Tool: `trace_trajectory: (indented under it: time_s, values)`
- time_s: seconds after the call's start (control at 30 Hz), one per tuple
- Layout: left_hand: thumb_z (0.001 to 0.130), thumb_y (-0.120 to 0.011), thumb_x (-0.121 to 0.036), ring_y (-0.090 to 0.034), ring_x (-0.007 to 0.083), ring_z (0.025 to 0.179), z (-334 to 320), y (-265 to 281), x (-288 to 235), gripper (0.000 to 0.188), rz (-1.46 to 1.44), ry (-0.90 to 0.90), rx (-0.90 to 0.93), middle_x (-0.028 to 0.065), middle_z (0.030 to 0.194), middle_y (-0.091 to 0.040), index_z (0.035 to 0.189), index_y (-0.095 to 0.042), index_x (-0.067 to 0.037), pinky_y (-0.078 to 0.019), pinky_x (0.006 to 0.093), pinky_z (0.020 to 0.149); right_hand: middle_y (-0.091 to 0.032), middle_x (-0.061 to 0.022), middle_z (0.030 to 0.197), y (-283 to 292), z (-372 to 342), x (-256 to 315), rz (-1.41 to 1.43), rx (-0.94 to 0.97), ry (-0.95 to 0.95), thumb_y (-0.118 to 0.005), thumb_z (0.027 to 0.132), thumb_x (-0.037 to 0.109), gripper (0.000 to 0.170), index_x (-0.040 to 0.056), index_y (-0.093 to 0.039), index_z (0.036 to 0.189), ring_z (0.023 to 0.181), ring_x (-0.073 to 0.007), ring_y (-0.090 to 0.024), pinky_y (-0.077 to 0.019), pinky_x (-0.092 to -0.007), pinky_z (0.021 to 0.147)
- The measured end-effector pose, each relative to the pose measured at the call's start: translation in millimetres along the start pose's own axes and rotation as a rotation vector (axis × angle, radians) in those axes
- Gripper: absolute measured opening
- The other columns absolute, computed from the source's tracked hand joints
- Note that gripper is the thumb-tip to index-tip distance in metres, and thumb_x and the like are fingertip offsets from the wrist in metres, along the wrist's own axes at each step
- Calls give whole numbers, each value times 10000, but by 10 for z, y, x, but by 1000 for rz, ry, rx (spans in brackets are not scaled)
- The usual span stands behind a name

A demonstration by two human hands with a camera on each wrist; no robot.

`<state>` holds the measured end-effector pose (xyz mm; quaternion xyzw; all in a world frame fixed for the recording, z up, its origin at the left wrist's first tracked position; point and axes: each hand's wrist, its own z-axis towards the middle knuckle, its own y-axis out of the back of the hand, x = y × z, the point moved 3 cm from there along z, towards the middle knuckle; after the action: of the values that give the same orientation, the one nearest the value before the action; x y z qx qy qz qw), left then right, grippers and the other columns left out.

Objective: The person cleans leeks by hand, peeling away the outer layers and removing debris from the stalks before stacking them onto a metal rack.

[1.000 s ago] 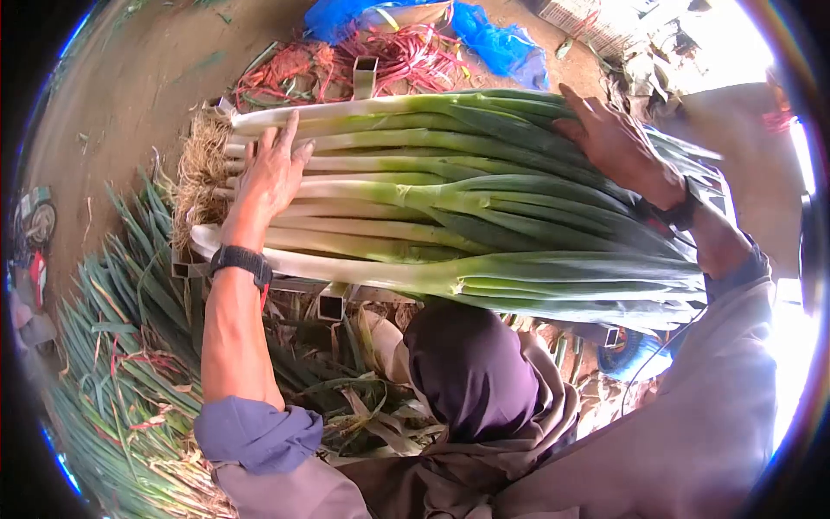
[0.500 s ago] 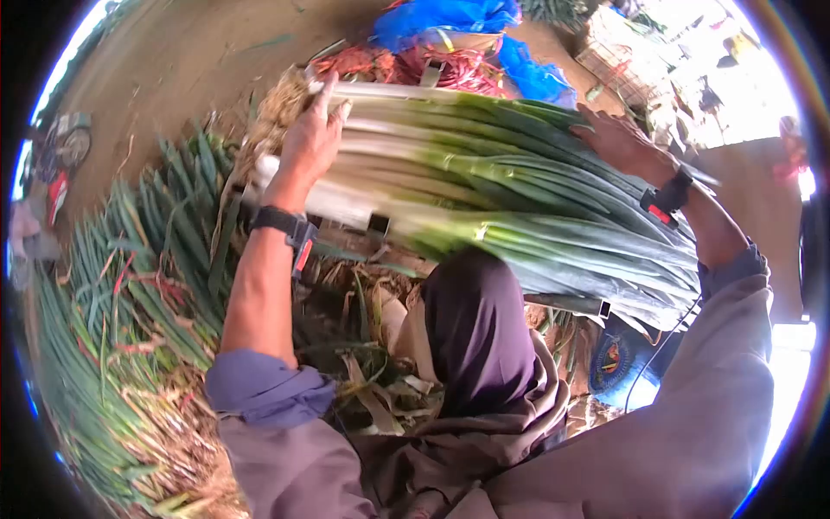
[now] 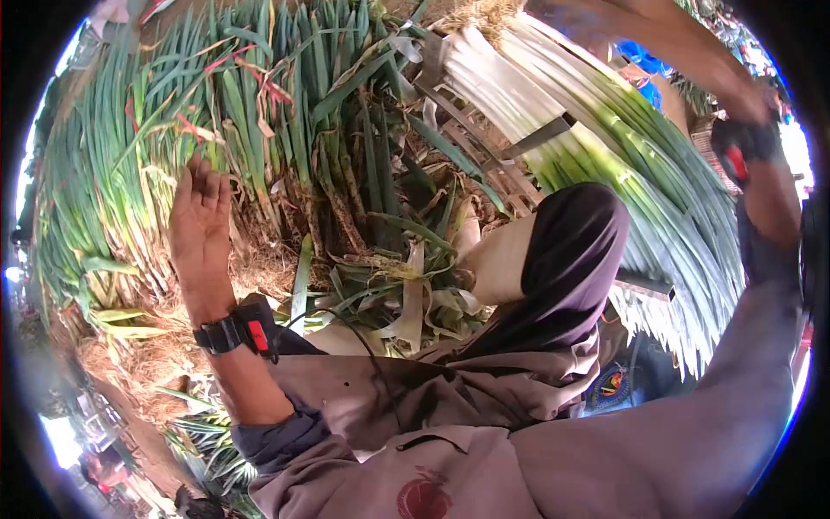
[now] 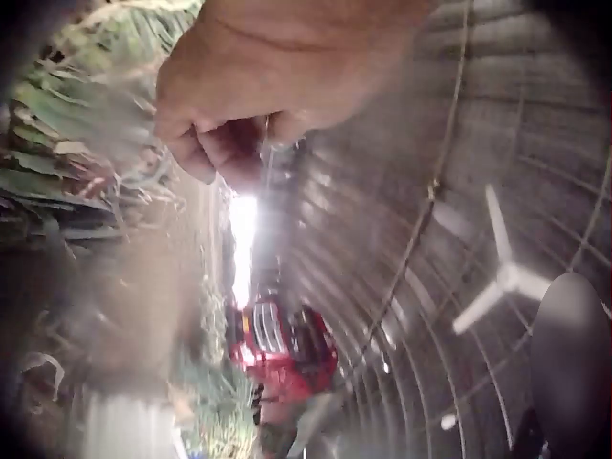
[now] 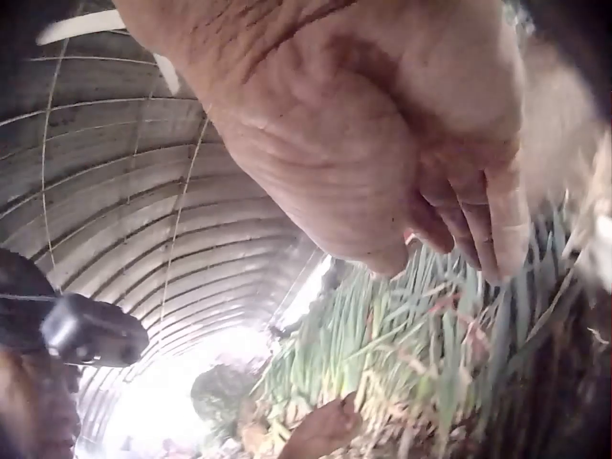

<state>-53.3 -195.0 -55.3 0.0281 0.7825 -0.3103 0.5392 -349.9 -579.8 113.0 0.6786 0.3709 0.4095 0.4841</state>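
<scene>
My left hand [image 3: 203,225] hangs in the air at the left, in front of the heap of leeks, its fingers loosely bent and nothing in them. Those heaped leeks [image 3: 242,95] have green tops and dry, yellowish lower ends. At the upper right, a row of cleaned leeks [image 3: 622,164] with white stems lies on a metal rack [image 3: 545,137]. My right hand [image 5: 382,143] is raised over its root end, blurred and partly cut off in the head view. Its fingers are fairly straight and hold nothing in the right wrist view.
Loose peeled leaves [image 3: 415,285] litter the ground beside the bent knee [image 3: 575,251]. A blue container with a round emblem [image 3: 612,387] stands below the leek row. Blue plastic [image 3: 644,65] lies beyond the rack. A red vehicle [image 4: 277,339] appears in the left wrist view.
Both hands have left the cleaned leeks. The left has swung down and left towards the heap; the right has moved from the leaves towards the roots. The head view has turned left.
</scene>
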Motion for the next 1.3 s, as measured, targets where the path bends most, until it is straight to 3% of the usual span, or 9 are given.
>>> trace_trajectory:
  time_s: [0.03,0.4,0.47,0.5,0.63,0.77,0.9,1.17,1.3]
  values:
    - [1040,-543,-231,-579,153,923,7,260,27,333,-63,54,-236,54,1066,-632,1231,-560,42,-473,343,989,-657,-213,1150,-126,290,407,51,49,64,-524,1015,431,499,-16,-611,1217,994,-286,-667,-532,-423,876]
    - [1000,-615,-187,-594,125,977,-530,823,-742,311,-66,-301,-365,47,1071,-640,1246,-593,2,-495,296,946,-639,-94,764,-3761,2410,2858,906,307,56,-611,993,306,374,-56,-622,903,677,-168,-623,-552,-374,664]
    - [1010,-597,-178,-593,120,972,-655,871,-774,316,-62,-305,-373,42,1070,-637,1263,-581,11,-495,296,948,-361,-11,630,-4403,2604,3071,986,70,102,-637,964,253,396,36,-425,709,552,-158,-254,-296,-357,481]
    - [1020,-579,-168,-593,115,967,-700,888,-784,321,-66,-306,-360,38,1069,-633,1280,-569,21,-496,297,949,-412,-38,713,-4535,2632,3179,1008,259,-81,-634,954,257,337,42,-455,765,641,-180,-322,-361,-397,585]
    - [1047,-510,-118,-574,87,785,-814,983,-844,292,-126,-318,-397,47,996,-649,1284,-552,48,-511,289,914,-614,-188,991,-4515,2657,3555,837,357,-251,-671,938,302,373,-25,-599,1100,962,-323,-599,-517,-442,828]
    - [1053,-501,-135,-574,94,775,-863,1128,-845,313,-154,-286,-271,44,1005,-651,1308,-529,43,-511,298,922,-575,-248,1232,-4884,2863,3575,798,269,-177,-680,931,355,648,-67,-446,1364,1145,-375,-573,-521,-485,928]
    - [1038,-552,-204,-581,87,808,-929,1200,-817,348,-118,-266,-314,21,997,-641,1311,-533,11,-519,307,902,-616,-224,1047,-4806,2578,3371,1192,181,1,-696,922,384,674,-105,-462,1322,981,-329,-602,-502,-450,830]
    - [993,-627,-214,-649,133,845,-808,871,-638,285,19,-220,-243,59,976,-704,1192,-643,-10,-520,297,883,-623,-100,798,-4660,1560,2825,981,384,-8,-705,881,231,386,-103,-626,1057,750,-180,-562,-482,-378,688]
    - [968,-664,-218,-663,157,875,-614,819,-430,294,62,-179,-263,75,1036,-695,1180,-646,-16,-538,289,834,-602,-55,808,-3560,1304,2929,1117,324,113,-691,923,260,360,-62,-627,1070,754,-133,-530,-472,-346,668]
